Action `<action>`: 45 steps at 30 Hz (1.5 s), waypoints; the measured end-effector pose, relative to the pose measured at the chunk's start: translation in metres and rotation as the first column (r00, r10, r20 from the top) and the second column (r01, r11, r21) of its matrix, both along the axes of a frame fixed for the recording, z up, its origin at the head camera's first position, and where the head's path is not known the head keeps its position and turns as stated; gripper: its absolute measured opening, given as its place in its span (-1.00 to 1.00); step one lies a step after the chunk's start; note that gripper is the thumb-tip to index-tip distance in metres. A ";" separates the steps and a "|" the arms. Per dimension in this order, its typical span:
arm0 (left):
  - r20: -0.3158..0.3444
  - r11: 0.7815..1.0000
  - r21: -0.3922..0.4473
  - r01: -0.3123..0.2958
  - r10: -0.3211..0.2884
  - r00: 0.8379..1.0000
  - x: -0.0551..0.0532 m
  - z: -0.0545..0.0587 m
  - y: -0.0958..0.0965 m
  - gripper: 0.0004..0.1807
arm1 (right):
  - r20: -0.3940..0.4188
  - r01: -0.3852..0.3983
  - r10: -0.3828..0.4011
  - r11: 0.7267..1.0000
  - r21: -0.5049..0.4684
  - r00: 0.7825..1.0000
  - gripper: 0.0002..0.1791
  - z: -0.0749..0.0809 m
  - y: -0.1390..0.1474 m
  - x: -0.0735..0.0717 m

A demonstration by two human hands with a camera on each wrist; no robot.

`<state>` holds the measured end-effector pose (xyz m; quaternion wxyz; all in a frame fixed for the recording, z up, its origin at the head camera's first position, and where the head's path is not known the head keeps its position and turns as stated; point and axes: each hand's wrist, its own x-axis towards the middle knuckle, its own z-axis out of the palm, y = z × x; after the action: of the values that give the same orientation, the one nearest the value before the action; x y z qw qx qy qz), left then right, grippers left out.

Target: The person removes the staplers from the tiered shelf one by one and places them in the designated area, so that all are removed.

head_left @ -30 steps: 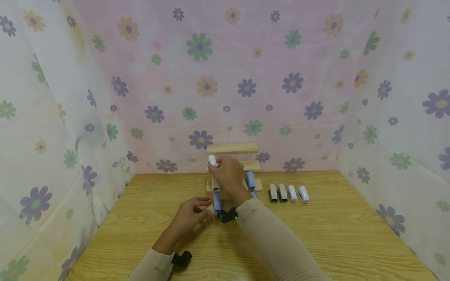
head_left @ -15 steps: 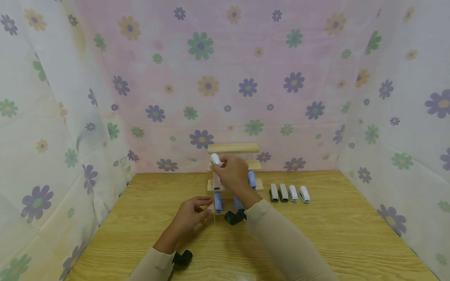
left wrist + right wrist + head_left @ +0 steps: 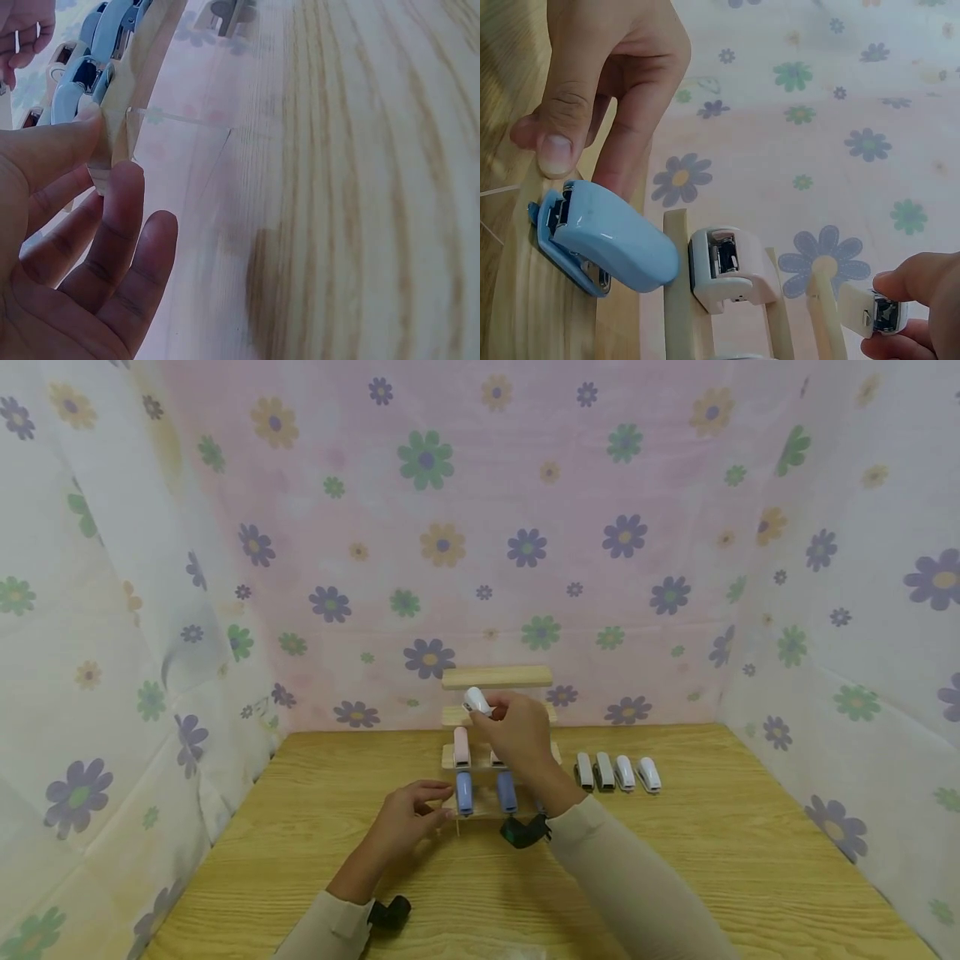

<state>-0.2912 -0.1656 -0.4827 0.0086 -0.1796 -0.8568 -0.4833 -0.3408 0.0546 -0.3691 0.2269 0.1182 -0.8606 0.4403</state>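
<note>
My right hand [image 3: 521, 731] pinches a small white stapler [image 3: 476, 701] between thumb and fingers, in front of the upper boards of a tiered wooden rack [image 3: 497, 677]. In the right wrist view the stapler's metal end faces the camera, close beside a board. My left hand [image 3: 411, 814] grips the left end of the rack's lowest shelf, thumb on its edge and fingertips behind, as the left wrist view shows. Blue staplers [image 3: 464, 793] stand on that shelf. One tier up is a pink stapler [image 3: 461, 747]; another beside it is partly hidden by my right hand.
Right of the rack, grey staplers [image 3: 584, 772] and white staplers [image 3: 648, 775] lie in a row on the wood-grain table [image 3: 675, 860]. A flowered cloth [image 3: 487, 527] rises behind the table and along both sides.
My right hand has shifted rightward with the white stapler, uncovering the left pink stapler and a second blue one. It now covers the blue stapler at the rack's right. The left hand stays put.
</note>
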 end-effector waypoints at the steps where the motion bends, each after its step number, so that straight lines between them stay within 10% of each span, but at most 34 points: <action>1: -0.001 1.000 -0.002 0.001 -0.001 1.000 0.000 0.000 0.000 -0.58 | -0.001 -0.001 0.001 1.000 -0.003 1.000 -0.76 -0.001 0.002 0.000; 45: -0.026 1.000 -0.013 0.004 -0.005 1.000 -0.002 -0.002 -0.001 -0.56 | -0.021 0.105 -0.105 0.994 -0.027 0.994 -0.61 -0.036 0.115 0.026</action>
<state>-0.2933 -0.1668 -0.4850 0.0175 -0.1878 -0.8592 -0.4756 -0.3148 0.1692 -0.4051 0.2608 0.0749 -0.8573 0.4374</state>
